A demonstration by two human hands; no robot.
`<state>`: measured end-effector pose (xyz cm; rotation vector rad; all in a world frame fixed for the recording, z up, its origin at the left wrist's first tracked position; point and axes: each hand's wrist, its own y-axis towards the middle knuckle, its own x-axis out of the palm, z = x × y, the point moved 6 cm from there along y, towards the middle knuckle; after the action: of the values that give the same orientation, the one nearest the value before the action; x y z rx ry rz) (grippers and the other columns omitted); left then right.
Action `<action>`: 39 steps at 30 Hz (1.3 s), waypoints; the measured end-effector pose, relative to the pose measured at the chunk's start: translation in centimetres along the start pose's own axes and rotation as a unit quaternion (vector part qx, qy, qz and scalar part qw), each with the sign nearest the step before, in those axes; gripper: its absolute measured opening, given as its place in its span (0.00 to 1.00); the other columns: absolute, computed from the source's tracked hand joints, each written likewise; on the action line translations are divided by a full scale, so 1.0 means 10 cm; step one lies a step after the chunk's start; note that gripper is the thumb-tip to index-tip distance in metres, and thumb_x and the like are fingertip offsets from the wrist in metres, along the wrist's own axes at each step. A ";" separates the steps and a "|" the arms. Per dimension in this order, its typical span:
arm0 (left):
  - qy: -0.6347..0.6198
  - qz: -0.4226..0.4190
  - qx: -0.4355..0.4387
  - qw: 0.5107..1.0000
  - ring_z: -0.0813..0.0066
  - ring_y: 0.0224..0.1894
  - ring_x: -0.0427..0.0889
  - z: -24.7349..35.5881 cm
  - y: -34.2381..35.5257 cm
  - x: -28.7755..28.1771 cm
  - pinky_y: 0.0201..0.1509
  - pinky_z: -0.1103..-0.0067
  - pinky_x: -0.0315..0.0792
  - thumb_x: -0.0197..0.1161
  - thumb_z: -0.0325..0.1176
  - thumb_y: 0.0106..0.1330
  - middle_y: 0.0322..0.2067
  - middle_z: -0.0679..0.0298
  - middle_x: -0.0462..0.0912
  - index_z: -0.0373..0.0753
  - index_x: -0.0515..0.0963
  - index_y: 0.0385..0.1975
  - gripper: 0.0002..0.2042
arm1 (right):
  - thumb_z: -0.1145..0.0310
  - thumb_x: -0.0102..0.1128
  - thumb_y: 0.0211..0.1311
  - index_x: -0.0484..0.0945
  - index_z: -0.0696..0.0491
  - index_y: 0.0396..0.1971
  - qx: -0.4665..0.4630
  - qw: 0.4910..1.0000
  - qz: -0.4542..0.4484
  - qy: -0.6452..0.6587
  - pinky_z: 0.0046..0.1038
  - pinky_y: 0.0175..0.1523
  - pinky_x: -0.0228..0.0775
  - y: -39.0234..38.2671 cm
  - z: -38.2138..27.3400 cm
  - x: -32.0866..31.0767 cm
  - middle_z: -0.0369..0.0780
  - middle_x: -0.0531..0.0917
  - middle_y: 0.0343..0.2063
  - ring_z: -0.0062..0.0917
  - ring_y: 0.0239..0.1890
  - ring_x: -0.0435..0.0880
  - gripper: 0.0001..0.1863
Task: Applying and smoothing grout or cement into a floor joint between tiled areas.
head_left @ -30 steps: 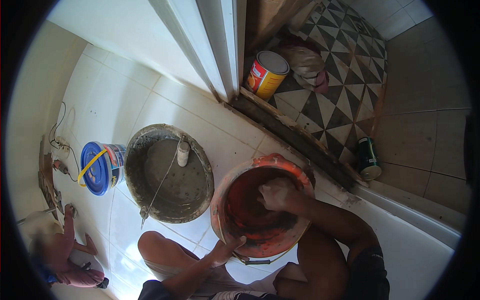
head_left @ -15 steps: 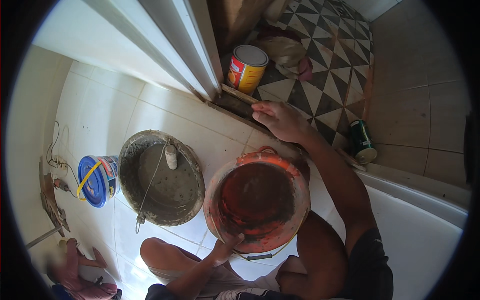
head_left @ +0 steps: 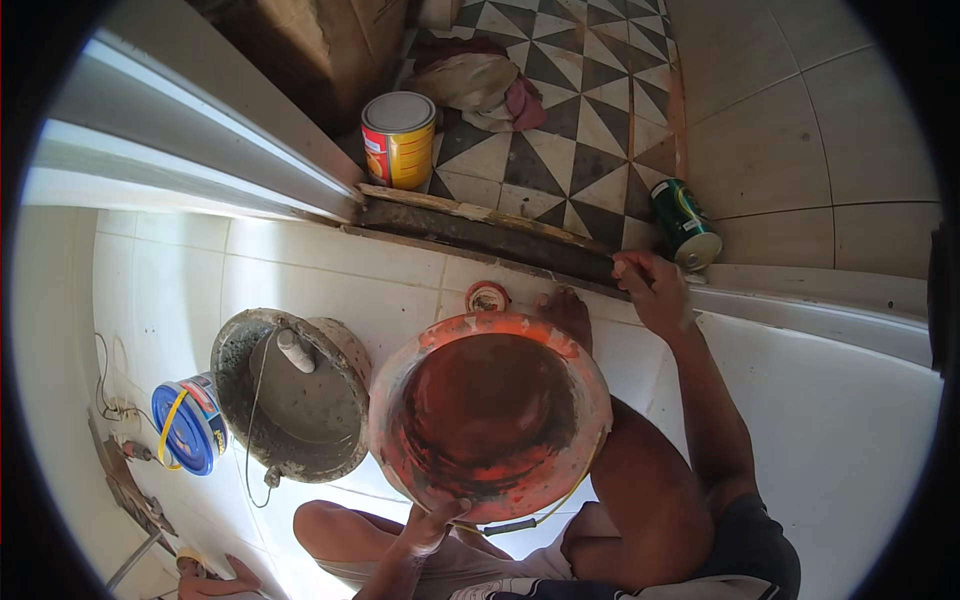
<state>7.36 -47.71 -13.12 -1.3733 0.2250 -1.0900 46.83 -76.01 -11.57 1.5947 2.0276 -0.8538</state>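
My left hand (head_left: 432, 525) grips the near rim of a worn orange bucket (head_left: 490, 495), stained dark red inside and tilted toward me between my legs. My right hand (head_left: 650, 290) reaches to the right end of the dark, wood-edged door threshold (head_left: 500, 235), its fingers curled; whatever they hold, if anything, I cannot make out. Just beyond it lies a green can (head_left: 685, 225). A small red round item (head_left: 487, 297) sits behind the bucket. To the left stands a grey mortar-crusted bucket (head_left: 340, 420), with a pale cylindrical piece (head_left: 297, 350) and a wire handle.
A blue-lidded pail (head_left: 185, 430), cables and a drill-like tool (head_left: 135, 450) lie at left. A partly visible co-worker (head_left: 200, 575) crouches at lower left. Past the door frame (head_left: 250, 140) are a yellow-red tin (head_left: 398, 150) and a crumpled cloth (head_left: 470, 80) on patterned tiles.
My right hand left the bucket's inside and moved out and rightward to the threshold. My left hand still holds the rim. The view has turned, showing more of the doorway.
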 end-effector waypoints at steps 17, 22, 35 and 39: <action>-0.105 -0.025 0.272 0.956 0.58 0.66 0.73 1.05 -1.60 -0.31 0.75 0.52 0.63 0.61 0.45 0.71 0.69 0.53 0.69 0.35 0.63 0.72 0.33 | 0.61 0.67 0.63 0.86 0.51 0.38 -0.091 0.988 0.037 -0.119 0.36 0.46 0.82 -0.19 0.05 0.09 0.41 0.86 0.32 0.36 0.36 0.88 0.10; -0.205 -0.121 0.364 0.900 0.55 0.66 0.75 1.63 -1.87 -0.07 0.73 0.49 0.67 0.57 0.38 0.73 0.70 0.51 0.69 0.34 0.66 0.70 0.27 | 0.61 0.67 0.62 0.85 0.50 0.45 -0.113 0.974 0.005 -0.195 0.40 0.45 0.83 -0.23 0.12 0.55 0.41 0.83 0.43 0.40 0.38 0.88 0.14; -0.209 0.102 0.404 0.885 0.50 0.70 0.67 2.70 -1.90 -1.22 0.61 0.70 0.84 0.45 0.35 0.79 0.69 0.33 0.57 0.19 0.54 0.70 0.28 | 0.54 0.58 0.68 0.79 0.45 0.49 -0.056 0.947 -0.076 -0.309 0.45 0.42 0.82 0.12 0.00 1.66 0.41 0.85 0.43 0.40 0.40 0.89 0.15; -0.230 0.019 0.409 0.883 0.41 0.77 0.54 2.92 -1.77 -1.44 0.59 0.70 0.85 0.43 0.34 0.79 0.74 0.26 0.37 0.19 0.46 0.73 0.31 | 0.55 0.57 0.70 0.83 0.46 0.41 -0.041 0.946 -0.063 -0.316 0.46 0.42 0.82 0.21 0.03 1.65 0.43 0.85 0.44 0.42 0.40 0.89 0.12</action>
<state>11.56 -14.65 3.18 -0.8016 -0.5134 -0.6583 44.69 -64.22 -23.16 0.9742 1.6734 -1.1339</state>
